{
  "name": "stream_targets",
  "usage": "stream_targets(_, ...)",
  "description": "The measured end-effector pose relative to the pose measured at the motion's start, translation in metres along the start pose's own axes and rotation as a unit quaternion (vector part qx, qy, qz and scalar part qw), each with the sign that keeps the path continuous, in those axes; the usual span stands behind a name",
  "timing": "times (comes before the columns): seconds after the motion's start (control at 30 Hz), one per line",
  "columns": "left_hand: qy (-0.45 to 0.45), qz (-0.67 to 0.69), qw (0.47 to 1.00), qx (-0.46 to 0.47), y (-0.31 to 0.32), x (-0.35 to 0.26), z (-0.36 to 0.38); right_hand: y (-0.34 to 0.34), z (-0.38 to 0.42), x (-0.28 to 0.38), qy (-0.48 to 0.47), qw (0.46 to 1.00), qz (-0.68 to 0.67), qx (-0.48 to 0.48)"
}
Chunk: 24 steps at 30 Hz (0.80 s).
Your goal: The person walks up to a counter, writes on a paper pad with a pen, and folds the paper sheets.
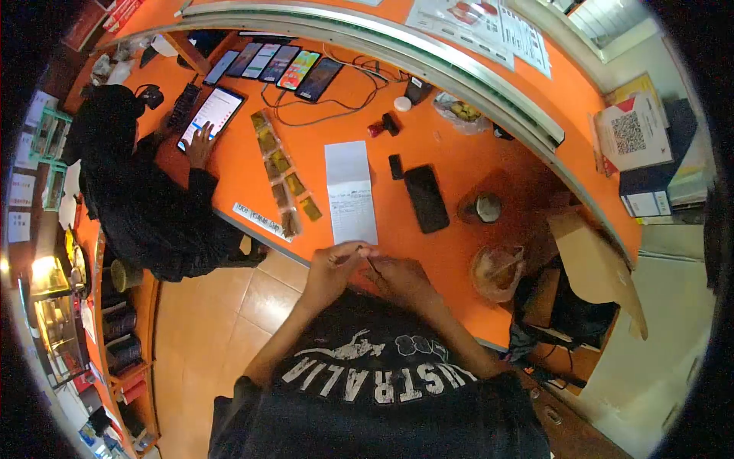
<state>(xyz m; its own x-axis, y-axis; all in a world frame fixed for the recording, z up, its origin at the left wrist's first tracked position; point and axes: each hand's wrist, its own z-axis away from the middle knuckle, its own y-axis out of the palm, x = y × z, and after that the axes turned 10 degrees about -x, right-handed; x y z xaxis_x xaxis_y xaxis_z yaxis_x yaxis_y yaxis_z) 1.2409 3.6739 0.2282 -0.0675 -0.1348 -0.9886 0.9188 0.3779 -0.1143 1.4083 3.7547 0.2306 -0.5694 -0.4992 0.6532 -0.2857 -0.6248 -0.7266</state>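
Observation:
My left hand (335, 269) and my right hand (403, 280) meet at the near edge of the orange desk, fingers closed and pinched together. A small dark, thin item (373, 269) shows between them, too small to name. Just beyond my fingertips lies a creased white paper (350, 195) with printed and handwritten lines. To its right, a black phone (426, 199) lies on the desk with a small black object (395, 167) beside it. A strip of clear sachets with yellow-brown contents (277, 164) stretches out left of the paper.
At the left, a person in black (145, 191) touches a tablet (212, 118). Several phones (298, 70) and cables line the back. On the right are a cup (488, 206), a plastic bag (497, 273) and a bag of yellow-green items (461, 112). A raised ledge (382, 38) borders the desk.

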Motion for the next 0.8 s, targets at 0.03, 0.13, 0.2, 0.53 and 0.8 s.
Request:
stream_targets(0.03,0.04,0.04,0.998,-0.012,-0.005,0.016,-0.01,-0.008,-0.008,0.001,0.005,1.0,0.006,0.002)
stream_targets(0.13,-0.036,0.193,0.972,-0.127,-0.019,0.002,-0.037,-0.048,-0.052,-0.014,0.086,0.988,-0.032,-0.124)
stream_targets(0.2,-0.048,0.201,0.966,-0.158,-0.031,0.003,-0.054,-0.063,-0.097,-0.047,0.138,0.951,0.056,-0.27)
stream_targets(0.53,-0.112,0.458,0.868,-0.157,-0.083,0.005,-0.108,-0.019,-0.221,-0.279,0.091,0.815,0.268,-0.505)
stream_targets(0.8,-0.09,0.55,0.807,-0.195,-0.077,0.024,-0.131,-0.032,-0.125,-0.008,0.051,0.958,-0.182,-0.215)
